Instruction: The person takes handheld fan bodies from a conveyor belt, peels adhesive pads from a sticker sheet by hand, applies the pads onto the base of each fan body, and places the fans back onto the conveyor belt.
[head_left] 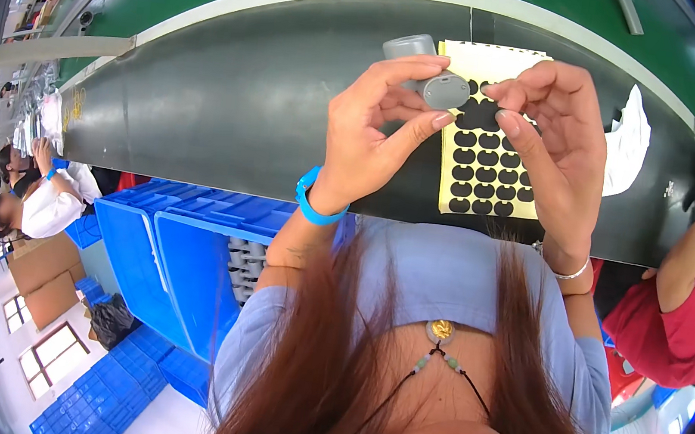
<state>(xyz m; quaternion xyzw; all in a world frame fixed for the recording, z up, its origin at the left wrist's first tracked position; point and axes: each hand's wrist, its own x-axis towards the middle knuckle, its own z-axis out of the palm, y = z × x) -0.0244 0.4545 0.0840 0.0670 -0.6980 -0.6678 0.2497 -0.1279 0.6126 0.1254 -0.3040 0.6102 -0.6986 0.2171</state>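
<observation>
My left hand [376,125] is closed around a small grey plastic part [447,92], its oval end face turned up between thumb and fingers. Just beyond those fingers is another smooth grey part [409,47]. My right hand [561,139] is raised beside it, thumb and fingertips bent around the edge of a black oval sticker [478,114], close to the grey end face. Under both hands lies a yellow backing sheet [445,196] with rows of black oval stickers [485,174]; my right hand hides part of it.
The dark workbench [232,99] runs across, with a pale rail and green surface beyond. Crumpled white paper [628,147] lies to the right. Blue crates [193,276] stand at my left, one holding grey parts [246,267]. Other people sit at left [58,203] and right [672,331].
</observation>
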